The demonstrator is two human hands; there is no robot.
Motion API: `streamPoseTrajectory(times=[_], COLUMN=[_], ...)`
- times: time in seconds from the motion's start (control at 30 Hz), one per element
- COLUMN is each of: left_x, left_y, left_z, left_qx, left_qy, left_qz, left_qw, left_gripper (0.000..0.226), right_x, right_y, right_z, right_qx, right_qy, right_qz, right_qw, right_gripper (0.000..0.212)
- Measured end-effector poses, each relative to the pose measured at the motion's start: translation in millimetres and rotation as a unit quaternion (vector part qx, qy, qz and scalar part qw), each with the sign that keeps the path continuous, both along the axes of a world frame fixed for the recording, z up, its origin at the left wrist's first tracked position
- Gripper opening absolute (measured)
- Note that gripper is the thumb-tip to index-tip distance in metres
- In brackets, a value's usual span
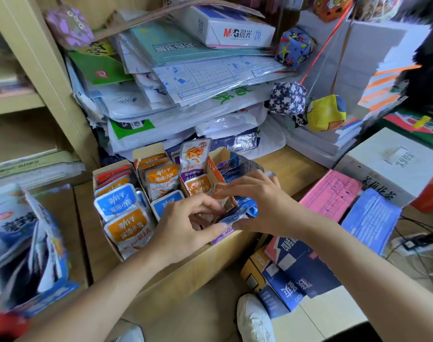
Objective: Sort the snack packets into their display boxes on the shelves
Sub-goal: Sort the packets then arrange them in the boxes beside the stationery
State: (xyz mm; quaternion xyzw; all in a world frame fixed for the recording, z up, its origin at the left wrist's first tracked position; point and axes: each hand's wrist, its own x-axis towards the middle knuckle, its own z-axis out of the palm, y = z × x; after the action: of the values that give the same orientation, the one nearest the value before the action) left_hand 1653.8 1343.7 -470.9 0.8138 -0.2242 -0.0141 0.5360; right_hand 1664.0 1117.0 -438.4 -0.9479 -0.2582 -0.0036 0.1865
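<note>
I find the blue packet (237, 214) at the front of the right box (224, 153), long axis crosswise. Left hand (185, 225) pinches its near end with curled fingers. Right hand (262, 206), nearer, grips the other end.

Display boxes (116, 193) (side by side) before the paper stack (185, 95).

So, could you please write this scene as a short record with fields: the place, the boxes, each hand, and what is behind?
place: wooden shelf
boxes: row of open display boxes, filled with blue and orange packets
left hand: fingers curled at the front of the rightmost box; grip unclear
right hand: holds blue packets over the same box
behind: tall stack of stationery packs
</note>
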Motion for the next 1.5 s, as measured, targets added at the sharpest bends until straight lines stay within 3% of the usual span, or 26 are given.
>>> streamPoseTrajectory(times=[0.1, 0.17, 0.23, 0.3, 0.4, 0.5, 0.6, 0.7, 0.77, 0.87, 0.93, 1.0, 1.1, 1.27, 1.5], left_x=[5.7, 14.1, 26.0, 38.6, 47.9, 47.9, 52.6, 58.6, 58.8, 48.1, 39.7, 34.2, 34.1, 39.2, 40.2], left_y=[5.8, 8.7, 11.9, 13.0, 7.7, 0.0, -0.1, 3.5, 5.9, 8.9, 10.3, 9.1, 6.4, 10.0, 13.4], left_z=[4.5, 5.8, 4.8, 3.3, -0.4, -2.0, -0.5, -2.5, -2.2, 7.9, 12.7, 14.1, 10.6, 5.9, 7.6], left_qx=[-0.059, -0.022, 0.116, 0.256, 0.417, 0.481, 0.434, 0.282, 0.218, 0.217, 0.258, 0.289, 0.287, 0.204, 0.067], left_qy=[0.054, -0.002, -0.151, -0.234, -0.225, -0.225, -0.232, -0.213, -0.205, -0.143, -0.112, -0.095, -0.1, -0.112, -0.118], left_qz=[-0.029, 0.047, 0.137, 0.156, 0.14, 0.145, 0.15, 0.176, 0.166, 0.072, 0.024, 0.014, 0.009, 0.053, 0.139], left_qw=[0.996, 0.999, 0.972, 0.925, 0.869, 0.835, 0.857, 0.919, 0.94, 0.963, 0.959, 0.952, 0.953, 0.971, 0.981], left_gripper=[0.025, 0.024, 0.024, 0.039, 0.055, 0.054, 0.039, 0.022, 0.014, 0.05, 0.072, 0.078, 0.062, 0.019, 0.011], right_x=[3.5, 4.6, 5.1, 3.3, 0.8, -2.0, -5.7, -10.1, -12.9, -17.7, -20.0, -19.9, -17.1, -14.1, -13.9], right_y=[1.1, 3.7, 5.2, 5.9, 2.9, 0.4, -1.7, -3.9, -5.5, -6.9, -7.0, -7.0, -6.8, -6.6, -10.7], right_z=[-13.4, -15.0, -16.3, -14.8, -13.5, -16.5, -17.8, -16.7, -16.2, -17.5, -18.6, -18.4, -19.0, -20.5, -12.1], right_qx=[0.043, 0.056, 0.049, 0.044, 0.041, 0.032, 0.03, 0.043, 0.055, 0.07, 0.095, 0.116, 0.114, 0.117, 0.119], right_qy=[0.018, 0.022, 0.012, 0.008, 0.011, 0.01, 0.016, 0.017, 0.013, 0.001, -0.005, -0.006, -0.01, -0.022, 0.038], right_qz=[0.037, 0.04, 0.036, 0.036, 0.032, 0.019, 0.012, 0.024, 0.03, 0.026, 0.02, 0.014, 0.01, -0.017, -0.004], right_qw=[0.998, 0.997, 0.998, 0.998, 0.999, 0.999, 0.999, 0.999, 0.998, 0.997, 0.995, 0.993, 0.993, 0.993, 0.992], right_gripper=[0.044, 0.035, 0.032, 0.029, 0.029, 0.033, 0.035, 0.033, 0.032, 0.035, 0.039, 0.041, 0.043, 0.037, 0.034])
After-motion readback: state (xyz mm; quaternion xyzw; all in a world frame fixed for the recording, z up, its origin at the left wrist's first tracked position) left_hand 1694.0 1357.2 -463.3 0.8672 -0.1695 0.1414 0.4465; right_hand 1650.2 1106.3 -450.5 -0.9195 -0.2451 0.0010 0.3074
